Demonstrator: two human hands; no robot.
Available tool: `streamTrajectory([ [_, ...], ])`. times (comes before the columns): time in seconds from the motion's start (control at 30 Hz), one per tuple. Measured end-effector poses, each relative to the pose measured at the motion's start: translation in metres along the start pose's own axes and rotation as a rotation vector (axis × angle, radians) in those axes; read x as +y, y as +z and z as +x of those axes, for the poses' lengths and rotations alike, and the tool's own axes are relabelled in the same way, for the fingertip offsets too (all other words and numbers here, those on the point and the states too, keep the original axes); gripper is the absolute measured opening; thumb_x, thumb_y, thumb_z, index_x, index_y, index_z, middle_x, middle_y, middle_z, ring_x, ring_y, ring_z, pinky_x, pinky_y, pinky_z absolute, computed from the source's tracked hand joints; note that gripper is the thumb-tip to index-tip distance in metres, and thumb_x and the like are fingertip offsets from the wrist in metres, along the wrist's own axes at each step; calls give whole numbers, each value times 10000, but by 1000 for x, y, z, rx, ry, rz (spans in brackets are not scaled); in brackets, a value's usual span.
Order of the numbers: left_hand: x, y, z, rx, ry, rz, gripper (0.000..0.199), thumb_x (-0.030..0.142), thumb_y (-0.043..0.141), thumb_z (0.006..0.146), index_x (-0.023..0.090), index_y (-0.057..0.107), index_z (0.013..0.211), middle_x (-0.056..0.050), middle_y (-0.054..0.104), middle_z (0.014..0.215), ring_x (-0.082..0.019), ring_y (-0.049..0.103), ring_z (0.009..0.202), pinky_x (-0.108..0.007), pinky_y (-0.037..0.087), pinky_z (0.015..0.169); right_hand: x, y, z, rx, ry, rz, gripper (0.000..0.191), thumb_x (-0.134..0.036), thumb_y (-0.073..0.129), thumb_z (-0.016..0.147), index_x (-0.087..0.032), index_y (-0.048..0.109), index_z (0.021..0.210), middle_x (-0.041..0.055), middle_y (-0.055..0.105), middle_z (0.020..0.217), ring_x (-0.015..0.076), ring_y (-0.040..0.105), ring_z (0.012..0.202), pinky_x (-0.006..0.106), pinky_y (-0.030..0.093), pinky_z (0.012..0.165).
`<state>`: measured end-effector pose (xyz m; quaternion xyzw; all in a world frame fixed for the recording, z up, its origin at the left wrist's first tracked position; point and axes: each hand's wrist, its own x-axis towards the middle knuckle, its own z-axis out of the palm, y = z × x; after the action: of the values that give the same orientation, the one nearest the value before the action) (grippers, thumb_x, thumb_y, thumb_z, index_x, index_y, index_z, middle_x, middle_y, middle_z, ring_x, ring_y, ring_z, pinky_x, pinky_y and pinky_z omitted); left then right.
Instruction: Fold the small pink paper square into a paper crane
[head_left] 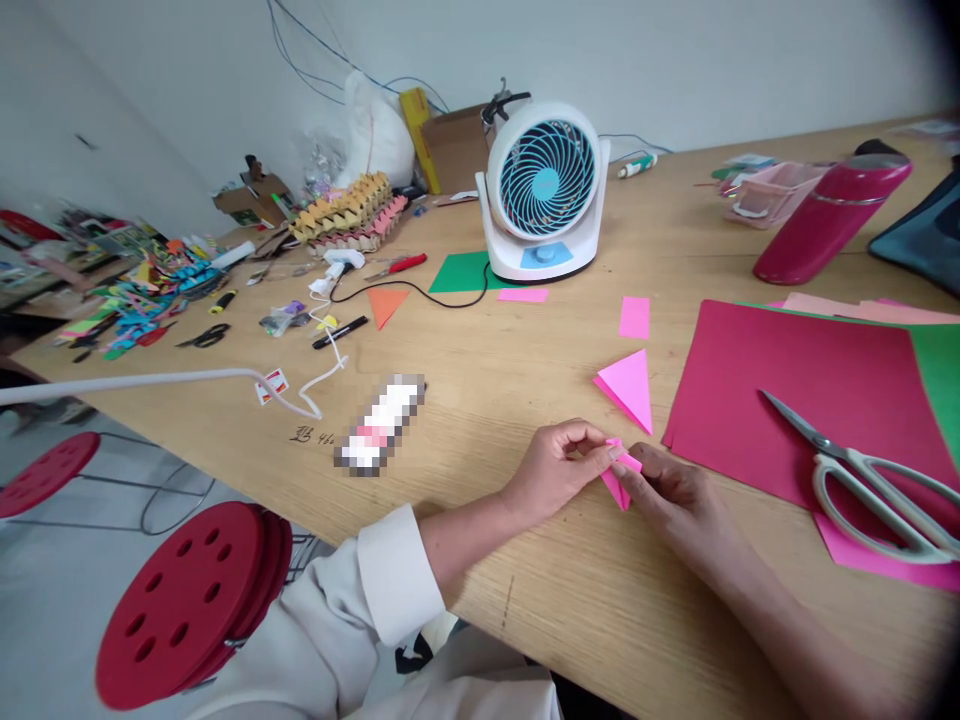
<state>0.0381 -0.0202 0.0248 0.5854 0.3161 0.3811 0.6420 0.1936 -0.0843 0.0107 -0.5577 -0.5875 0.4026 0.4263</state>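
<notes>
Between my two hands, just over the near part of the wooden table (480, 380), is a small folded pink paper (618, 488). My left hand (559, 465) pinches its upper left side with thumb and fingers. On its right side, the thumb and curled fingers of my right hand (671, 490) press on the same paper. A folded pink paper triangle (630, 388) lies just beyond my hands. Farther back lie a small pink rectangle (634, 317) and a pink strip (523, 295).
Scissors (847, 470) rest on dark red sheets (787, 390) at the right. A fan (546, 190) stands behind, with a magenta flask (832, 220) to its right. A blurred-out phone-like object (382, 425) and a white cable (150, 383) are at the left; red stools (184, 600) stand below.
</notes>
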Motion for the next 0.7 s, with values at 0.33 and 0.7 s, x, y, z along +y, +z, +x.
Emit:
streamTrajectory([
  [0.33,-4,3,2,82,-154,-158,347,404,753,767,136,561,658,48,486,602,-42,371,538,-219,274,519,1,3,0,33,22,-29,485,-611,572,890,-215,436,645,-23,384,635,124,347,586,266,301,529],
  [0.7,-2,-1,5,113,-165,-297,422,412,759,771,151,460,630,68,417,571,-21,327,497,-206,218,490,-3,1,0,-32,-2,39,507,-591,623,864,-208,424,600,-13,419,654,131,384,615,276,331,560],
])
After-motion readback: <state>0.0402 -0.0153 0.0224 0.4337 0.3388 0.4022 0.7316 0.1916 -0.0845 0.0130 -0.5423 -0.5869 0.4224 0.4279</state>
